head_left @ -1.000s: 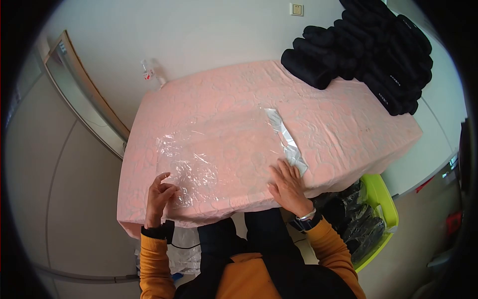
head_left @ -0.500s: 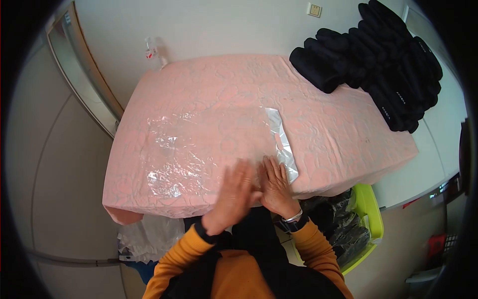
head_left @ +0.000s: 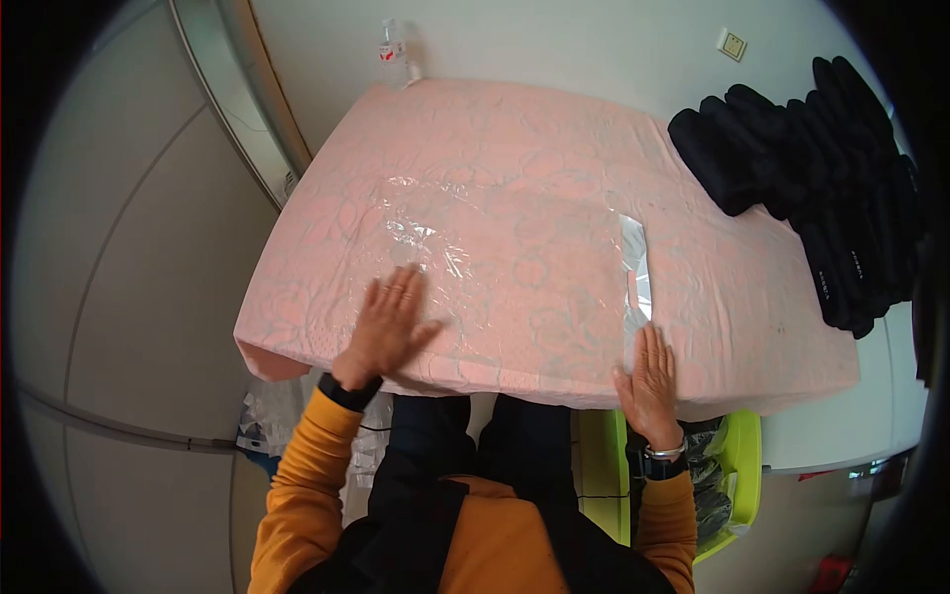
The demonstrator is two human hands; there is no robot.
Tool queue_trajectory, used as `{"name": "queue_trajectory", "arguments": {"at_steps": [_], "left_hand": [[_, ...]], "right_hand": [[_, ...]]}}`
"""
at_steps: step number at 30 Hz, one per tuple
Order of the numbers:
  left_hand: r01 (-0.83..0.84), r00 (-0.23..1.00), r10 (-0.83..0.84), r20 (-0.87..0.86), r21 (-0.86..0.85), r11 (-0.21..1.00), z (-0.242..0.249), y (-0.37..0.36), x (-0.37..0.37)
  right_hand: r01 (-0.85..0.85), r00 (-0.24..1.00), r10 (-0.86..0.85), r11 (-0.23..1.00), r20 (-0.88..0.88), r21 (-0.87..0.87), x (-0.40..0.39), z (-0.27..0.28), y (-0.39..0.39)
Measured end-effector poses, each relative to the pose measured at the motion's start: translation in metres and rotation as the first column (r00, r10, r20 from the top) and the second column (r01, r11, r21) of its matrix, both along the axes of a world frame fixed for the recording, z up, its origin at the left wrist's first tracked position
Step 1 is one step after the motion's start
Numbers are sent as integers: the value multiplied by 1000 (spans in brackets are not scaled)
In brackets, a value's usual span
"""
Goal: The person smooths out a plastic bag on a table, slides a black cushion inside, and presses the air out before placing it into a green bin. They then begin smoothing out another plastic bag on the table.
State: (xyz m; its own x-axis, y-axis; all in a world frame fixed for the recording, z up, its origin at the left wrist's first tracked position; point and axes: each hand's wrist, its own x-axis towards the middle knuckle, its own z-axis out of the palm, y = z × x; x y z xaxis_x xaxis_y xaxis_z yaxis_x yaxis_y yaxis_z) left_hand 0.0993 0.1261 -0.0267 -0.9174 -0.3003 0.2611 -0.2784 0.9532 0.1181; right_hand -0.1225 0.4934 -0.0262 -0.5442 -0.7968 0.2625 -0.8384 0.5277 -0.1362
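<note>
A clear plastic bag (head_left: 534, 267) lies flat on the pink patterned cloth (head_left: 515, 129) that covers the table. Its white, shiny edge strip with a slot is at the right end. My left hand (head_left: 388, 322) is over the crinkled left part of the bag, palm down, thumb and fingers apart, holding nothing. At the lower end of the white strip, my right hand (head_left: 649, 384) rests flat with its fingers stretched out, near the table's front edge.
Black padded items (head_left: 792, 158) are piled at the back right. A plastic bottle (head_left: 393, 54) stands at the back left. Below the front edge are a lime-green bin (head_left: 744, 465) holding dark wrapped things and, at left, more clear plastic (head_left: 287, 406).
My hands have moved apart: the left one went left across the bag, the right one stayed by the strip. The camera view has shifted, and the bag looks flatter.
</note>
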Motion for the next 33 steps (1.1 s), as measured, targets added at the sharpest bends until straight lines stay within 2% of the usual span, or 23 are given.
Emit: {"name": "queue_trajectory", "arguments": {"at_steps": [2, 7, 11, 13, 15, 16, 18, 20, 22, 24, 26, 30, 31, 33], "left_hand": [[-74, 997, 74, 22, 26, 997, -1, -15, 12], [-43, 999, 44, -26, 31, 999, -2, -16, 10], [-102, 992, 101, 73, 9, 995, 21, -5, 5], [-16, 972, 33, 234, -77, 997, 49, 20, -11], [142, 990, -142, 5, 37, 989, 55, 50, -43], [202, 979, -202, -7, 36, 979, 48, 66, -64], [348, 925, -346, 158, 16, 937, 53, 100, -98], [452, 881, -446, 157, -8, 892, 22, 103, -118], [425, 884, -421, 201, 27, 905, 25, 91, -121], [381, 867, -401, 297, 124, 916, 27, 75, -115], [340, 863, -350, 365, 93, 936, 34, 46, -104], [99, 907, -131, 401, 101, 990, 42, -28, -82], [100, 907, -133, 400, 102, 990, 43, -40, -78], [-100, 923, 49, 381, 115, 988, 42, -63, -70]], "right_hand": [[11, 1000, -11, 1000, -25, -3, -4, 1, 5], [57, 997, -55, 998, 46, -36, -8, 16, 11], [37, 998, -31, 993, 50, -115, -6, 38, -8], [-68, 997, 73, 989, 30, -130, -4, 45, -27], [-146, 988, 152, 979, 33, -141, -1, 40, -48], [-199, 978, 206, 970, 33, -142, 2, 37, -59], [-276, 959, 283, 949, 23, -152, 6, 32, -74], [-246, 960, 261, 958, 96, -148, 12, 25, -75], [-227, 961, 246, 963, 127, -149, 11, 18, -66], [-158, 976, 164, 986, 145, -52, 6, 10, -47], [-126, 980, 124, 992, 157, 4, 2, 9, -40], [-117, 982, 114, 993, 152, 12, 2, 11, -35], [-111, 981, 107, 994, 159, 19, 2, 12, -35], [-99, 981, 93, 995, 171, 28, 3, 13, -37]]}}
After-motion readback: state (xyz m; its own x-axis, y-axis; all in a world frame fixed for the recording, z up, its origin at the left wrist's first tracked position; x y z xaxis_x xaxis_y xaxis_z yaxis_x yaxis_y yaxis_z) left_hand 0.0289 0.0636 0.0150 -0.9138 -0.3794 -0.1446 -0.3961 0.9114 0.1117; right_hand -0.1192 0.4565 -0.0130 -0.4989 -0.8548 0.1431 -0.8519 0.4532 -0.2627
